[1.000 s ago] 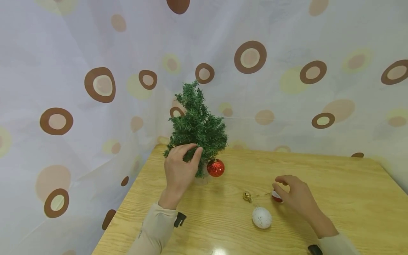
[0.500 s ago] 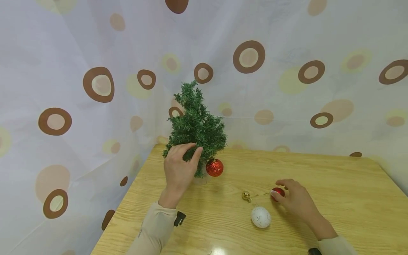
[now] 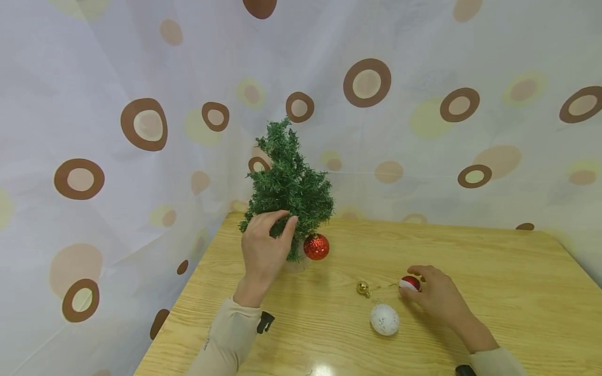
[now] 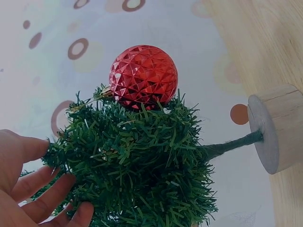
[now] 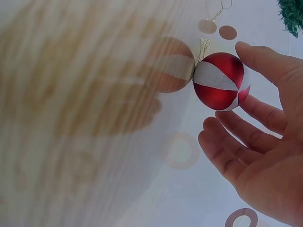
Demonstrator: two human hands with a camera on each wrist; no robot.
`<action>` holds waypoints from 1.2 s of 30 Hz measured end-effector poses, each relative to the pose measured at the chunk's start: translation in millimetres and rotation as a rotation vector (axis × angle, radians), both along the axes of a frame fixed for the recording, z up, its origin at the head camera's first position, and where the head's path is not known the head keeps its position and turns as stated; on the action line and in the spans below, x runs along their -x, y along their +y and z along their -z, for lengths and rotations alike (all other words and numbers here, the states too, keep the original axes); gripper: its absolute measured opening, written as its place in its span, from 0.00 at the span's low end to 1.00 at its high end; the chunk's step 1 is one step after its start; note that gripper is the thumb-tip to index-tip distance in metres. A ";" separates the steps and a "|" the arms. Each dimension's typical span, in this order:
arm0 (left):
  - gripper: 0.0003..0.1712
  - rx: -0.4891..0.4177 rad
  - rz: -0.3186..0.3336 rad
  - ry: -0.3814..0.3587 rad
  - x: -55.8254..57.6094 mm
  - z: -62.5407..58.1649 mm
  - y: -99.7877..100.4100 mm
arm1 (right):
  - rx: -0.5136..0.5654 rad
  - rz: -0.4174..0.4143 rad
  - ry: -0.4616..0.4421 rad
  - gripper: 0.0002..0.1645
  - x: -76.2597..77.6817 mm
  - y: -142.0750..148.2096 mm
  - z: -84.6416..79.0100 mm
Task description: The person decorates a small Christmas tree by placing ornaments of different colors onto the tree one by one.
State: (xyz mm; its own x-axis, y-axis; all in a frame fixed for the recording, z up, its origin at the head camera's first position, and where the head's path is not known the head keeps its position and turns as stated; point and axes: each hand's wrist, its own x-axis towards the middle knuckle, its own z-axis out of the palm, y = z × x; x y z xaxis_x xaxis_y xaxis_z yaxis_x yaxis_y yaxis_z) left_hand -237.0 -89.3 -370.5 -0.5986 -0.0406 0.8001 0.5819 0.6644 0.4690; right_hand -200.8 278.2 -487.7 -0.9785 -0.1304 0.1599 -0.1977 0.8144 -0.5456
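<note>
A small green Christmas tree [image 3: 289, 183] stands toward the back of the table on a round wooden base [image 4: 284, 127]. My left hand [image 3: 265, 245] pinches the tip of one of its lower branches, with thumb and fingertips at the needles in the left wrist view. A faceted red bauble [image 3: 316, 247] hangs from the tree, to the right of that hand. My right hand [image 3: 437, 292] holds a red-and-white bauble [image 5: 218, 81] between thumb and fingers, low at the tabletop, which mirrors it in the right wrist view. The bauble's gold cord trails to the left.
A white speckled bauble [image 3: 384, 319] and a small gold bell-like ball [image 3: 362, 288] lie on the wooden table [image 3: 494, 271], left of my right hand. Patterned cloth [image 3: 423, 141] hangs behind the table and along its left side.
The red-and-white bauble has turned, showing a different side, and my right fingers have moved down closer round it. My left hand stays at the same branch.
</note>
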 end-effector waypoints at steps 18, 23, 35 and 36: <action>0.14 -0.010 0.008 0.006 0.0 1.4 0.3 | 0.049 0.023 -0.110 0.49 -1.1 7.7 -0.7; 0.14 -0.011 0.004 0.001 0.8 3.3 -0.6 | 0.028 -0.003 -0.099 0.47 -0.4 9.7 0.6; 0.14 -0.010 0.006 0.021 0.1 3.0 -1.1 | 0.017 -0.021 -0.082 0.41 -0.7 11.8 1.0; 0.14 -0.010 0.007 0.024 0.0 2.7 -1.2 | 0.017 -0.022 -0.079 0.40 -0.8 11.8 1.0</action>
